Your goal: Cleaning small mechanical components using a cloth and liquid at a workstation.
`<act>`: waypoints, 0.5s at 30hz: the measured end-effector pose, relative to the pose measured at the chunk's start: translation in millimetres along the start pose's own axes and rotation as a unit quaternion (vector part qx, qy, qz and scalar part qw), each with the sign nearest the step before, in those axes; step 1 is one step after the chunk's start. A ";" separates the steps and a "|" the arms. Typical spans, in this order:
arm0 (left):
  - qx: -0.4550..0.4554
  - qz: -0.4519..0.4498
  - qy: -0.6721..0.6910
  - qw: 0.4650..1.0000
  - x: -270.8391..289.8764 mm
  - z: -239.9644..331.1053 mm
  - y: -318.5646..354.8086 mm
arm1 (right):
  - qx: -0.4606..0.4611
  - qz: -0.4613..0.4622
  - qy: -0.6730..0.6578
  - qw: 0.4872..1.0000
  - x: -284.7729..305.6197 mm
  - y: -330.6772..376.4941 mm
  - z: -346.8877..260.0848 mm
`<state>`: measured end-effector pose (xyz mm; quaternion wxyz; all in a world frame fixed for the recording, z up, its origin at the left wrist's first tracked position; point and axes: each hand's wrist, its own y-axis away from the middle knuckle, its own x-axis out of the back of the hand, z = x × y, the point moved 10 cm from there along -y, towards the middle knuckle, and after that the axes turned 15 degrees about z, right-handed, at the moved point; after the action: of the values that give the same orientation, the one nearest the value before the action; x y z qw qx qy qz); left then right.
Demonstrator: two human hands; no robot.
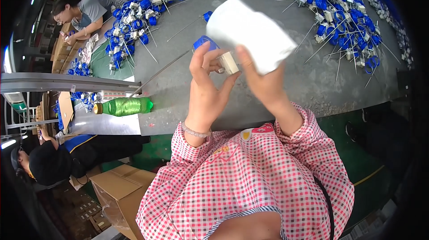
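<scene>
Blue-coiled cable (203, 42) with a small white block (228, 62) at its end is held up above the grey table (178, 92), between both raised hands, at the middle of the view. The left hand (206, 83) is lifted with the wrist bent back and the palm turned toward the right; its thumb and fingers are pinched on the white block, with the blue coil showing just behind the fingertips. A pale bead bracelet (195, 130) is worn at that wrist. The right hand (263, 83) is raised beside it, thumb pressed near the same block, and a white bag (248, 32) is gripped in its closed fingers and stands up above both hands. Both forearms emerge from pink checked sleeves (250, 168). Heaps of similar blue coils with long metal probes (335, 12) are spread across the far right of the table, and another heap (138, 16) lies to the far left. A green plastic bottle (125, 106) lies on its side at the table's left edge.
</scene>
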<state>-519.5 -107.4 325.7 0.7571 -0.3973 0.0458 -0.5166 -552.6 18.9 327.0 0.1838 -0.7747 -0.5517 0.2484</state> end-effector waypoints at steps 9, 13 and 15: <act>0.102 0.028 -0.036 0.994 9.0 -21.4 3.7 | 0.087 -0.128 0.049 0.987 -24.3 27.0 -9.4; 0.126 0.033 -0.046 0.990 6.9 -31.6 6.2 | 0.118 -0.139 0.091 0.979 -18.9 38.2 -7.4; 0.126 0.031 -0.045 0.991 8.8 -36.3 8.1 | 0.106 -0.142 0.091 0.980 -14.6 39.7 -9.0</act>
<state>-526.8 -133.5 298.8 0.8180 -0.3200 -0.0409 -0.4762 -520.9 -7.9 314.8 0.3479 -0.6838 -0.6078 0.2048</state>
